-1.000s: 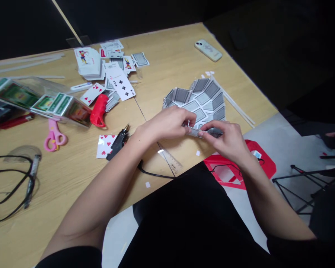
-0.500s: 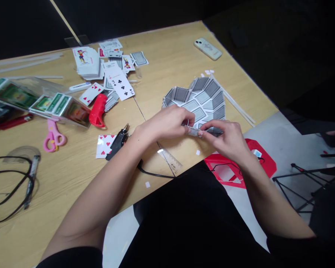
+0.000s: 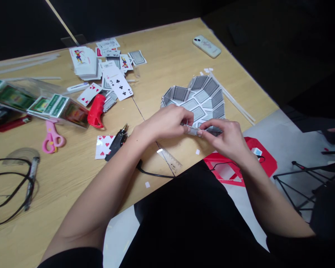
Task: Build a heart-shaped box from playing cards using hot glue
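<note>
A heart-shaped box made of grey-backed playing cards (image 3: 195, 108) sits near the table's front right edge, its walls standing up around a floor of overlapping cards. My left hand (image 3: 174, 121) is closed, thumb and fingers pinching the box's near rim. Just to its right, my right hand (image 3: 225, 136) pinches the same rim between thumb and fingertips. A short grey strip of card wall shows between the two hands. My hands hide part of the box's near side.
Left of my forearm lie a black glue gun (image 3: 118, 143), a red-handled tool (image 3: 96, 111), pink scissors (image 3: 53, 137) and loose cards (image 3: 118, 83). A clear ruler (image 3: 170, 160) is near the front edge. White sticks (image 3: 237, 100) and a phone (image 3: 206, 46) lie right. A red case (image 3: 258, 160) is below.
The view has shifted very slightly. Both hands keep their pinch on the card box's near rim, with no clear movement.
</note>
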### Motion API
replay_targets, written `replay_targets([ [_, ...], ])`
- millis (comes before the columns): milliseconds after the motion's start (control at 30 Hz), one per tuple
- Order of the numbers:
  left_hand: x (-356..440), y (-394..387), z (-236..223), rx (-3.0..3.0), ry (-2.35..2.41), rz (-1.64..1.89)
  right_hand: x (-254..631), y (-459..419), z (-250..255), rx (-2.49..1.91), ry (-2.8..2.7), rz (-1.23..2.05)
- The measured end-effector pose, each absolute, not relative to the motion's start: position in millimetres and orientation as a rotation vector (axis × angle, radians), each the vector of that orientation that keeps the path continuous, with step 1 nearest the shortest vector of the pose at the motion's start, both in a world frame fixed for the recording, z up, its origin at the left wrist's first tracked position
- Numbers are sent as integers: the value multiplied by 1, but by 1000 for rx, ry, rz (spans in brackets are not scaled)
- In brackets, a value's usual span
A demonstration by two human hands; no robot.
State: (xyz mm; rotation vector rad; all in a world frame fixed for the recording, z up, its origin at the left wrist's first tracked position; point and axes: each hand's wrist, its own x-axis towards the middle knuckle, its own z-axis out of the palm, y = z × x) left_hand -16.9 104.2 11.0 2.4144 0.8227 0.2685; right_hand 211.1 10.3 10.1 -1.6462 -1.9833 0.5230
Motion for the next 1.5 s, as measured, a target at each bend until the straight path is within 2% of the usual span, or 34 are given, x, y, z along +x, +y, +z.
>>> replay_targets([
  [567,-14,101,13,2369,883,228,211,10,9,-1654,-1988,511],
  [800,-38,87,55,2511,1014,226,211,9,8,-1656,-1980,495],
  [900,-49,72,70,2503,1095,62,211,10,7,-1640,-1977,497],
  [1100,-39,46,42,2438,1070,-493,211,11,6,-1618,-1970,539],
  [1267,-41,44,17,2585,928,-409,210,11,7,-1620,-1964,546],
  [1500,-49,50,21,2390,780,-283,210,11,8,-1625,-1967,549],
])
